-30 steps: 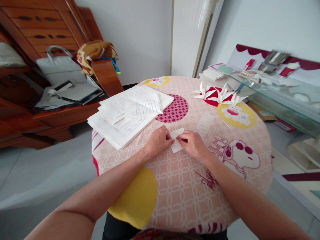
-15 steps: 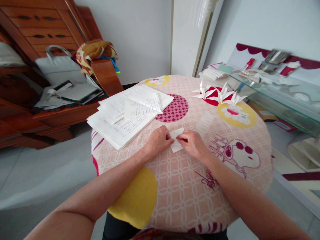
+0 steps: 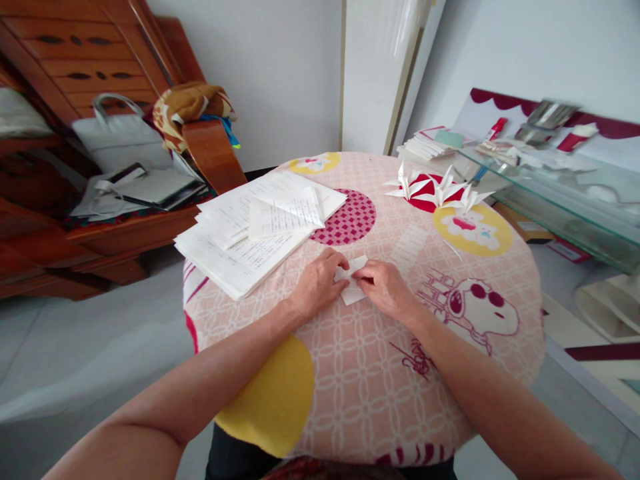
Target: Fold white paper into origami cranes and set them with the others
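A small white folded paper (image 3: pixel 353 294) lies in the middle of a round table with a pink cartoon cloth (image 3: pixel 360 387). My left hand (image 3: pixel 318 281) presses and pinches its left side with curled fingers. My right hand (image 3: pixel 384 287) pinches the right side of the same paper, fingers closed on it. Both hands rest on the cloth. Much of the paper is hidden under my fingers.
A stack of printed sheets (image 3: pixel 250 230) lies at the table's left. Folded white paper cranes (image 3: pixel 440 190) sit at the far right. A glass shelf (image 3: pixel 565 193) with clutter stands to the right. A wooden bench (image 3: pixel 125 227) holds a grey bag (image 3: pixel 120 137) and papers.
My left hand has shifted slightly up and forward over the paper's upper left edge. The right hand and the paper stay almost where they were.
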A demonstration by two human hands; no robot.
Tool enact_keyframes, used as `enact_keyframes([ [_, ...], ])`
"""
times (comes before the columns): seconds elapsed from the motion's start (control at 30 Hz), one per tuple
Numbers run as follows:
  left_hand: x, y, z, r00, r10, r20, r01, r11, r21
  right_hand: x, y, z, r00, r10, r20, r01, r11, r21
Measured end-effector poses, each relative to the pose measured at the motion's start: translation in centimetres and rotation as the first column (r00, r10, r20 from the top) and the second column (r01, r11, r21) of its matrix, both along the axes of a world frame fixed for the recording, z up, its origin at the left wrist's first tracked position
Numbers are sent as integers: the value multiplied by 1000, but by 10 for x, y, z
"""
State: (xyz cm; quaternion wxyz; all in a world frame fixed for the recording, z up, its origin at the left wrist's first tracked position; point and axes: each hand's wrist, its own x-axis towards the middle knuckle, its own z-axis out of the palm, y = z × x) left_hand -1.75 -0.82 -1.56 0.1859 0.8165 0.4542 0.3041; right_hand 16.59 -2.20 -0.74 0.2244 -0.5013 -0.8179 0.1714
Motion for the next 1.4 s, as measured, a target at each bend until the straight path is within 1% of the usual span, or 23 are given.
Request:
enact_keyframes([
  [0.07, 0, 1, -1, 994, -107, 34, 105, 993, 44, -1, 0, 0, 1000, -14, -5, 14, 1000, -19],
  [0.13, 0, 2, 0, 979, -199, 54, 197, 980, 39, -2, 1, 0, 1000, -25, -13, 25, 999, -38],
  [0.17, 0, 2, 0, 973, -225, 58, 224, 974, 22, -1, 1, 0, 999, -28, -22, 27, 999, -44],
  [0.27, -1, 3, 3, 968, -249, 35, 249, 968, -9, 5, 0, 5, 996, -40, -85, 32, 995, -91],
  [0.37, -2, 2, 5, 959, -282, -18, 282, 959, 16, 20, -2, 12, 983, -90, -162, 54, 975, -216],
  [0.43, -3, 2, 5, 946, -321, -43, 323, 946, 39, 30, -3, 17, 980, -124, -158, 76, 956, -284],
  [0.57, -3, 1, 2, 919, -385, -88, 392, 916, 84, 43, -3, 23, 981, -160, -105, 118, 938, -325],
  [0.63, -4, 1, 1, 913, -394, -107, 404, 909, 102, 45, -3, 25, 980, -159, -120, 102, 918, -384],
  [0.7, -4, 1, 1, 912, -393, -117, 405, 907, 112, 47, -3, 26, 973, -169, -157, 79, 884, -462],
  [0.77, -5, 1, 1, 913, -388, -124, 402, 908, 116, 47, -4, 26, 967, -179, -181, 63, 858, -509],
  [0.83, -5, 1, 1, 915, -384, -128, 398, 910, 116, 46, -5, 25, 972, -157, -176, 49, 865, -499],
  [0.9, -5, 1, 1, 915, -381, -131, 396, 911, 116, 43, -4, 23, 981, -120, -149, 40, 892, -451],
  [1.0, -5, 1, 0, 917, -377, -127, 391, 913, 118, 38, -3, 18, 990, -106, -92, 67, 931, -359],
  [1.07, -5, 1, -1, 920, -374, -116, 386, 915, 114, 36, -3, 16, 992, -112, -55, 88, 942, -323],
  [1.27, -5, 3, -2, 930, -363, -61, 368, 925, 97, 31, -2, 17, 988, -153, 39, 157, 938, -309],
  [1.4, -5, 2, -2, 933, -354, -67, 359, 928, 99, 27, -3, 21, 983, -170, 69, 183, 929, -321],
])
